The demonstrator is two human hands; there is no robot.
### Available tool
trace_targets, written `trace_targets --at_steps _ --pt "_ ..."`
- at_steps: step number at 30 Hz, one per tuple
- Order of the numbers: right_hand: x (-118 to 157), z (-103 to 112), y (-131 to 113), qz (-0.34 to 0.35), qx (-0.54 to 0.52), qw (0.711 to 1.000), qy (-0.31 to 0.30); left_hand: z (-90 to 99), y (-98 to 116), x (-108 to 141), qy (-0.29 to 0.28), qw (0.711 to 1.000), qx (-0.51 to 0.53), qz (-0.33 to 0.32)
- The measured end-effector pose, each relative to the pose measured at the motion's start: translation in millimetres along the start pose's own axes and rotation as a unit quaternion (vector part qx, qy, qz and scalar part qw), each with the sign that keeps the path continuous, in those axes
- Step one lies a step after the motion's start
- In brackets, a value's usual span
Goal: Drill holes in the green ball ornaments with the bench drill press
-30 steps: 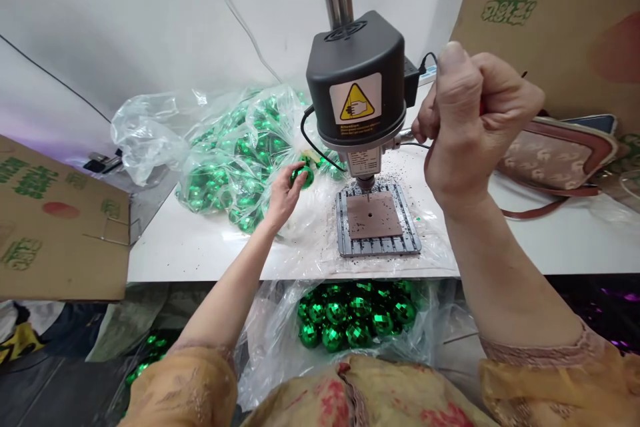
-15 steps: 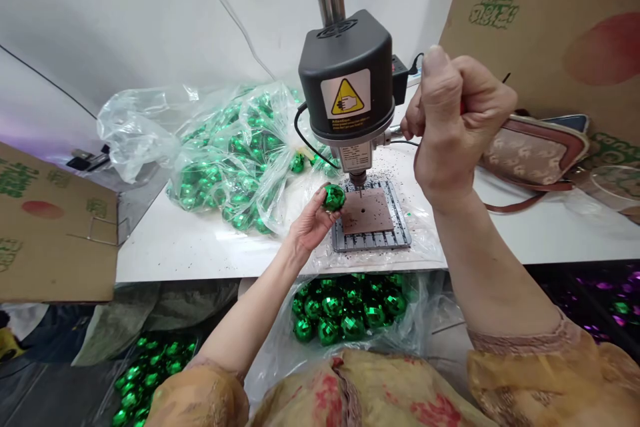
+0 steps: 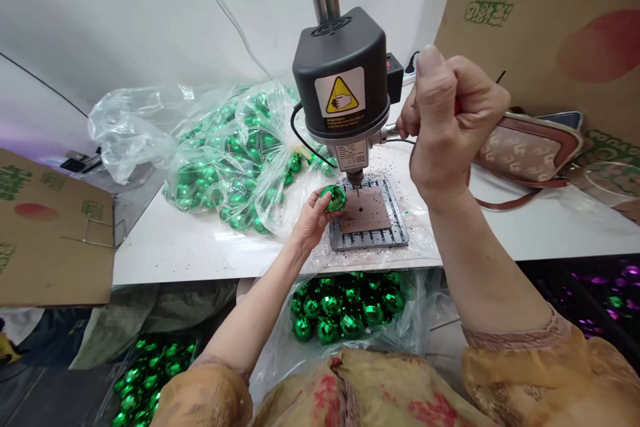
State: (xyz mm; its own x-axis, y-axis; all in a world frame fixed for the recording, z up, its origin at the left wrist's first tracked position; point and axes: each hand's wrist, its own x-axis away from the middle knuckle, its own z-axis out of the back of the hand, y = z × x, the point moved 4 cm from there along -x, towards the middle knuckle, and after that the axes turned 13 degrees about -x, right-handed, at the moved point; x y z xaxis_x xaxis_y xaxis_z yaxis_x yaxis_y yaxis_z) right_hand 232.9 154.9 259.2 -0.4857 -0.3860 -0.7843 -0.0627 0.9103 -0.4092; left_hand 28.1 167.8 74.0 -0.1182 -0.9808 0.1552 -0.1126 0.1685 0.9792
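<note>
A shiny green faceted ball (image 3: 334, 198) is pinched in the fingers of my left hand (image 3: 311, 217), just left of the drill bit. My right hand (image 3: 453, 123) is closed round the feed lever (image 3: 391, 131) of a small drill press (image 3: 343, 73); most of its grip is hidden by the fingers. Below the bit, a brown board (image 3: 367, 212) with a dark hole lies on the slotted metal base (image 3: 400, 233). Dark shavings are scattered over the board and base.
A clear plastic bag (image 3: 235, 167) of green balls lies on the white table (image 3: 150, 257) at left. More green balls (image 3: 345, 310) sit below the table edge. Cardboard boxes (image 3: 50, 227) flank both sides. A patterned handbag (image 3: 530, 147) rests at right.
The ball in my left hand has turned slightly and my fingers have shifted on it. My right hand keeps its hold on the lever. The whole view has shifted a little.
</note>
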Motion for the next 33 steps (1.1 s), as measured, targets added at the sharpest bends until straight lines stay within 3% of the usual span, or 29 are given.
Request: trace_targets --at_steps 5,13,22,33 --pt "-0.2 -0.8 -1.2 -0.005 0.002 1.000 -0.008 -0.3 -7.2 -7.0 0.057 0.991 -0.100 -0.073" --pt "0.9 -1.8 -4.3 -0.015 -0.004 1.000 -0.011 -8.1 -16.6 -11.0 0.004 0.975 -0.187 -0.121" --pt "1.4 -1.6 -3.3 -0.016 -0.012 1.000 -0.007 -16.6 -22.7 -17.9 -0.006 0.951 -0.253 -0.178" --pt "2.0 -0.6 -5.1 -0.004 -0.030 0.999 -0.013 -34.2 -22.7 -7.1 -0.034 0.932 -0.287 -0.221"
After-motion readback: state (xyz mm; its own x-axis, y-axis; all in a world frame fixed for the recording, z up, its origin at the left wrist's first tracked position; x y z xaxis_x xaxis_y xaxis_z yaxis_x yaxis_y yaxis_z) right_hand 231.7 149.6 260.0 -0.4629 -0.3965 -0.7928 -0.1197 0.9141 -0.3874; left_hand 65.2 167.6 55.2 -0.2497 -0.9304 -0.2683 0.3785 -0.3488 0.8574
